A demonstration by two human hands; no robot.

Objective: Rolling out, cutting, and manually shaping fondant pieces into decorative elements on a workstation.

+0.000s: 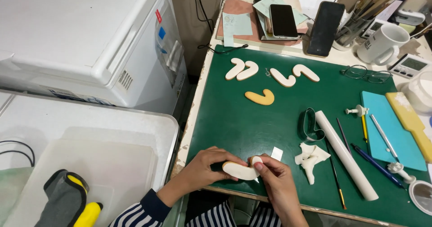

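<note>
— Green matting (252,119) is covering the tabletop, with a white chest (90,38) standing at the left. What are the hands doing?

— At the near edge, the left hand (204,166) and right hand (274,177) are both pinching a white-iced curved biscuit (240,169), probably smoothing its rim.

— And farther back?

— Four iced ones (272,74) are lying flat, likely drying; a bare golden one (260,97) is waiting beside them, with a metal cutter (310,125) and a smooth white rolling pin (344,155) to the right.

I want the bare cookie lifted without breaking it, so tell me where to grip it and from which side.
Grip the bare cookie across its long straight arm, fingers on the two side edges, coming down from above. It lies flat on the green mat with open space all round, and the straight arm looks like the sturdiest stretch. The hooked end at right is probably the likeliest to snap, so leave it alone.
</note>
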